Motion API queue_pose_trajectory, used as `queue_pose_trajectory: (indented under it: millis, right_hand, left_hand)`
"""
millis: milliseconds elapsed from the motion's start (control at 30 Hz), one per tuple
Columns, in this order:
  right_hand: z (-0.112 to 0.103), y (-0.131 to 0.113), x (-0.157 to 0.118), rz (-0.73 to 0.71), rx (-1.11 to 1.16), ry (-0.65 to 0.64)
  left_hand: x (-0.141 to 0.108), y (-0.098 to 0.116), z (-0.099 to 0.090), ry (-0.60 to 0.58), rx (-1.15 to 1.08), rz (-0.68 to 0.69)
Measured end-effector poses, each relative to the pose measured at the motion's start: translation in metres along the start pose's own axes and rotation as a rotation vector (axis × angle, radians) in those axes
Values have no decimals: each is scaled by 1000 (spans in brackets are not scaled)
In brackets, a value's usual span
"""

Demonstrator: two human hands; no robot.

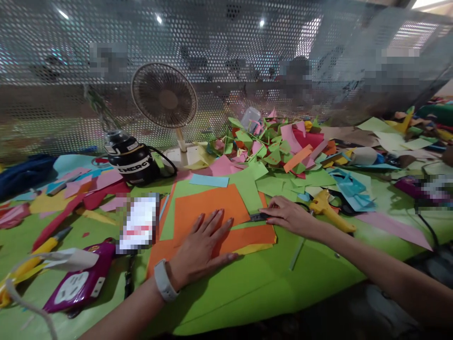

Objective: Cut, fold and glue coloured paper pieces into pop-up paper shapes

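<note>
My left hand lies flat with its fingers spread on sheets of orange paper, near their lower right part. A white band circles that wrist. In my right hand the fingers are pinched round a small dark cutter, whose tip points left over the right side of the orange paper. Green and yellow sheets show beneath and beside the orange ones. A light blue strip rests just above them.
A yellow glue gun lies right of my right hand. At the left are a phone, a purple device and a black bottle. A fan and a pile of paper scraps stand behind.
</note>
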State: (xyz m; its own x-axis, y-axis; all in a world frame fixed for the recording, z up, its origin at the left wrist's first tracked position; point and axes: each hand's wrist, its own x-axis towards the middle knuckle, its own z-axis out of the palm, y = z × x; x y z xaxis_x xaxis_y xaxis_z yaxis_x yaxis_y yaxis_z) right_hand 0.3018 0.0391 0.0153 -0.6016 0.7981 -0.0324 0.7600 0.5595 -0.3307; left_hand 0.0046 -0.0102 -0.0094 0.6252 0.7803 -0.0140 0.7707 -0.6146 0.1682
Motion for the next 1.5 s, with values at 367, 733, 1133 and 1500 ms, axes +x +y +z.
queue_pose_trajectory:
  millis: [367,733,1133,1500]
  right_hand:
    - [-1,-2,-3,-34,23,-13]
    - [7,-15,5,-68,18,70]
    - [13,-27,10,-127,37,115]
    - [1,-17,8,-53,51,100]
  left_hand:
    - [0,-1,3,21,0,7]
    - [0,0,4,36,4,8]
    - [1,1,3,47,-2,-9]
    - [22,16,1,26,-11,-59]
